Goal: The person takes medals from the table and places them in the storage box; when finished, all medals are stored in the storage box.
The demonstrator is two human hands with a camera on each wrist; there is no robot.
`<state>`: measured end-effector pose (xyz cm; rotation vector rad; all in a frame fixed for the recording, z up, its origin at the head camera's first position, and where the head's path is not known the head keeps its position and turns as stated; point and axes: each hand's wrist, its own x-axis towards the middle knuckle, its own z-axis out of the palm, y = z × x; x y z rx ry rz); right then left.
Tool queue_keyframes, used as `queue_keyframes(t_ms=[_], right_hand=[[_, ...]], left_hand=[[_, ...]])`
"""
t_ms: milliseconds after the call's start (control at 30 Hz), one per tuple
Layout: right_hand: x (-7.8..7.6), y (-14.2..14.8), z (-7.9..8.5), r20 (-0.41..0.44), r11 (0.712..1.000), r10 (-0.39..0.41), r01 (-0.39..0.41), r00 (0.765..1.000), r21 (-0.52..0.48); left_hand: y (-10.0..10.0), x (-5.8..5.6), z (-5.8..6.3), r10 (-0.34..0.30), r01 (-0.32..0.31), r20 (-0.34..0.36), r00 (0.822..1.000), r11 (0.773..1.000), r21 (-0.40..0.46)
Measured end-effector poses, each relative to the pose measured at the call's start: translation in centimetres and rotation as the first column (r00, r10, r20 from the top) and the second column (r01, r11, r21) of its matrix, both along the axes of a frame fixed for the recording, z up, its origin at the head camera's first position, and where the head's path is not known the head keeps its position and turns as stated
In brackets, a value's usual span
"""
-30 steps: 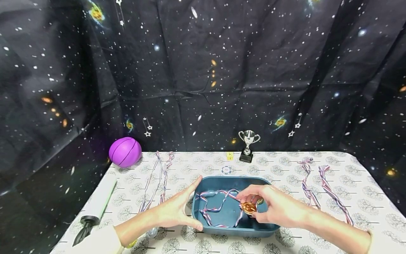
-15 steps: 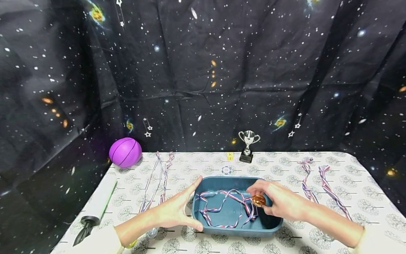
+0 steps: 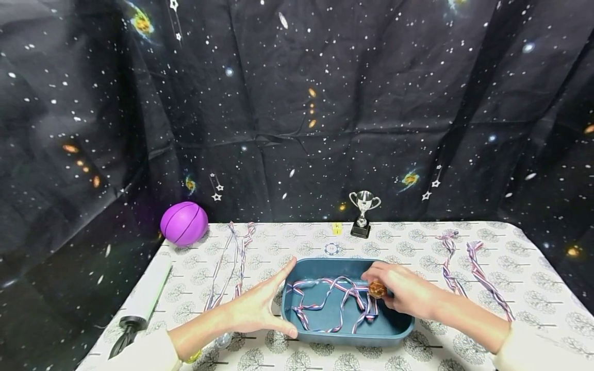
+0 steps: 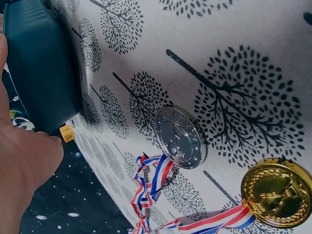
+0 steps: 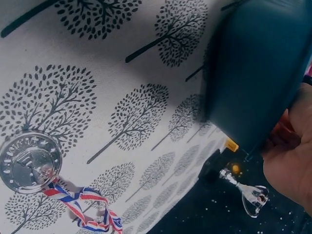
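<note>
A dark teal bin [image 3: 320,337] stands at the front middle of the table in the head view. My left hand [image 3: 252,308] spans its left end, fingers straight, index fingertip at the back corner and thumb at the front corner. Over the bin's right end my right hand [image 3: 406,292] pinches a bronze-coloured medal [image 3: 377,289] between thumb and fingers. Red, white and blue ribbons [image 3: 342,309] lie in loops inside the bin. In the left wrist view a silver medal [image 4: 179,137] and a gold medal [image 4: 277,192] lie on the cloth.
A purple ball [image 3: 184,223] sits at the back left, above a white hand pump [image 3: 147,291]. A silver trophy cup [image 3: 363,211], a yellow letter block [image 3: 336,228] and a poker chip [image 3: 331,249] stand behind the bin. Another silver medal [image 5: 30,162] shows in the right wrist view.
My right hand has moved rightward and slightly back with the bronze-coloured medal, which has turned. The ribbons below it have shifted inside the bin. My left hand has stayed at the bin's end.
</note>
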<state>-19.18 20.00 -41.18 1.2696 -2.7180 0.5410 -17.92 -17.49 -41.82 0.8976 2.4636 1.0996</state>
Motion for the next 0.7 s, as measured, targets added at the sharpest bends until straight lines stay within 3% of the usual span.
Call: queue_keyframes(t_ms=[700], right_hand=[[-1.4, -1.0, -1.2, -0.063, 1.000, -0.012, 0.013, 0.998, 0.018]], left_hand=[[0.1, 0.1, 0.1, 0.004, -0.004, -0.010, 1.000, 1.000, -0.012]])
